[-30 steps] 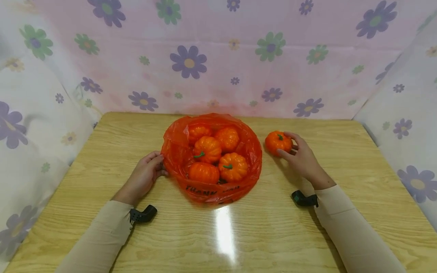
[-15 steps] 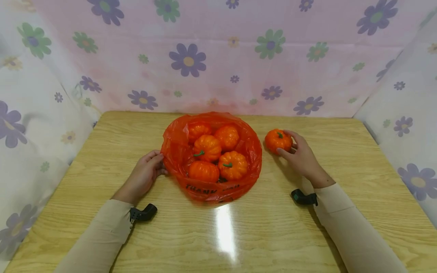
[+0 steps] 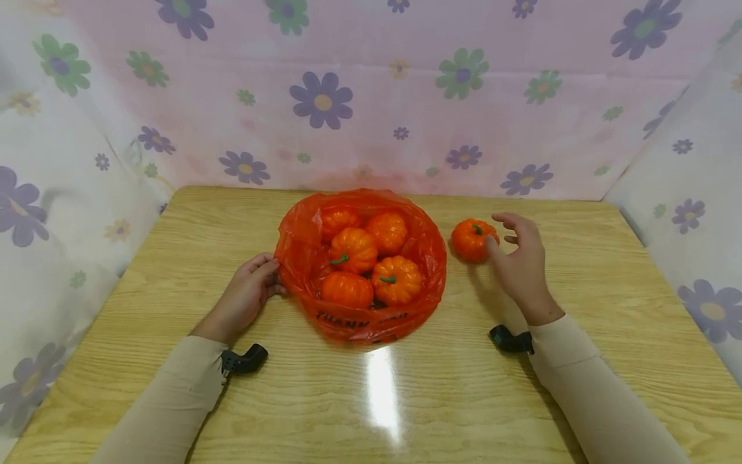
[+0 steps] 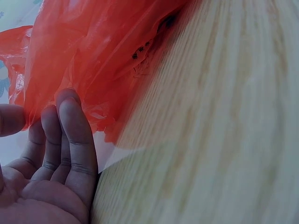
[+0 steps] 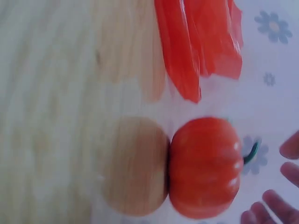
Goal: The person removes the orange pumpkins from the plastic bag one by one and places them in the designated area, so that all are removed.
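A red plastic bag (image 3: 298,283) stands on the table with its mouth spread wide and several small orange pumpkins (image 3: 397,281) inside. My left hand (image 3: 248,293) pinches the left rim of the bag between thumb and fingers; in the left wrist view the red film (image 4: 88,60) runs between them. To the right of the bag, a single orange pumpkin (image 3: 471,240) with a green stem rests on the tabletop. Beside it, my right hand (image 3: 524,261) is spread and holds nothing. The right wrist view shows the pumpkin (image 5: 205,168) apart from the fingertips (image 5: 275,205).
The wood-grain table (image 3: 313,406) reaches a flower-patterned cloth (image 3: 371,96) at the back, with more cloth on both sides. Black cameras (image 3: 246,359) are strapped to both wrists. Dark lettering shows on the bag's front.
My right hand has let go of the lone pumpkin and drawn up and slightly right, its fingers spreading. The pumpkin stays where it was. My left hand keeps its hold on the bag.
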### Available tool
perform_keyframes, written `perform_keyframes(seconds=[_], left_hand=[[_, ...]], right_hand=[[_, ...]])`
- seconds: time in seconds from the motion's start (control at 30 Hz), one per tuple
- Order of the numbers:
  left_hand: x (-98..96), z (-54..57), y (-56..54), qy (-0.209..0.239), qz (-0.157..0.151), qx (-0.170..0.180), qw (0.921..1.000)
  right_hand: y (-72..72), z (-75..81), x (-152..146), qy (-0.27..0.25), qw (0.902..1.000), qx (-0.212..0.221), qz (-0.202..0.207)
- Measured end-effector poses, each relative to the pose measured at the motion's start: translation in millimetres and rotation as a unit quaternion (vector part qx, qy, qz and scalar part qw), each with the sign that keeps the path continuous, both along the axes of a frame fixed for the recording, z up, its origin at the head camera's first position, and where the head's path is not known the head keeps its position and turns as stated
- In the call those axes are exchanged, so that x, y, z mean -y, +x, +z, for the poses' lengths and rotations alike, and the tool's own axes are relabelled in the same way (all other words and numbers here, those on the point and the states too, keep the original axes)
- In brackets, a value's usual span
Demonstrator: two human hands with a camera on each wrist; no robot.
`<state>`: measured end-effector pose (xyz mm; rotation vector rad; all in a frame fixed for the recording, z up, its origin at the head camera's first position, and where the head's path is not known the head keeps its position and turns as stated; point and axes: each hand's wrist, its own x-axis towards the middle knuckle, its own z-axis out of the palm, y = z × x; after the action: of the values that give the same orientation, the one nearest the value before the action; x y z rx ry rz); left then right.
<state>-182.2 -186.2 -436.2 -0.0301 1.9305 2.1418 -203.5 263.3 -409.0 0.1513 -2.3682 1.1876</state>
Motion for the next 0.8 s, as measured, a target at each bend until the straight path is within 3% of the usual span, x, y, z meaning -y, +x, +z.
perform_keyframes(seconds=[0.13, 0.37, 0.53, 0.8], left_hand=[[-0.1, -0.2, 0.6, 0.005, 0.001, 0.005, 1.0000], [-0.7, 2.2, 0.5, 0.004, -0.004, -0.002, 1.0000], [-1.2, 3.8, 2.2, 0.005, 0.001, 0.000, 1.0000], [-2.4, 3.3, 0.8, 0.005, 0.006, 0.002, 1.0000]], right_hand=[[6.0, 1.1, 14.2, 0.007, 0.9986, -0.050, 0.015], [15.4, 4.0, 35.3, 0.014, 0.9952, -0.057, 0.079], [24.7, 3.8, 51.0, 0.016, 0.9912, -0.033, 0.127], [37.2, 3.3, 68.3, 0.017, 0.9813, 0.048, 0.186]])
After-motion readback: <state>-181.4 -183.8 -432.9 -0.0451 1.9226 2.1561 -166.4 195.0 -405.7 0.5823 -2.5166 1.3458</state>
